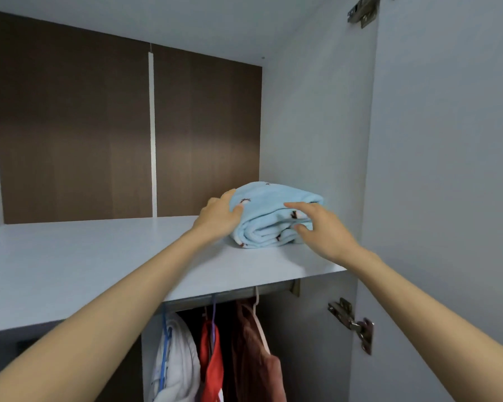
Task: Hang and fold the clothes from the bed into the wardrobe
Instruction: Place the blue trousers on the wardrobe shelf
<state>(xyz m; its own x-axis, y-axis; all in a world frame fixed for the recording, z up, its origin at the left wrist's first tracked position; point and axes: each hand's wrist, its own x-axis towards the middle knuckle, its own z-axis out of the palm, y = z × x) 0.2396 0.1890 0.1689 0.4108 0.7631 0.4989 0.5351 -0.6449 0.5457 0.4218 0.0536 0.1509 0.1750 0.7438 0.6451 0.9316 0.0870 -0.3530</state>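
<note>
Head view. Student: Where is the cloth (270,207)?

Tutor: Folded light-blue cloth with small brown marks. It lies on the upper shelf (99,256) of the wardrobe (186,30), toward the shelf's right end. It is near the right wall (311,140) but apart from it. Its stacked folds face the front edge.

Student: What do the hands do?

Tutor: Both bare forearms reach up over the shelf's front edge. Left hand (219,216) cups the cloth's left end: thumb pressed on the front face, fingers curled over the top and hidden behind it. Right hand (320,227) is spread and loose, clasping nothing. Its index finger is extended over the cloth's top right and its thumb sits at the front folds. Whether they press cannot be told.

Student: And below the shelf?

Tutor: Metal rail (230,295), just under the shelf. From it hang, left to right, a white garment (176,352) on a blue hanger (164,343), a red garment (212,358) on a purple hanger (214,309), and a brown garment (250,343) on a pale hanger (260,329).

Student: What frames the scene?

Tutor: Brown back panel (70,126) in two halves, with a pale strip (152,134) between them. Door (447,169) stands open at right. It carries an upper hinge (362,11) and a lower hinge (353,322); the lower one is about level with the rail.
</note>
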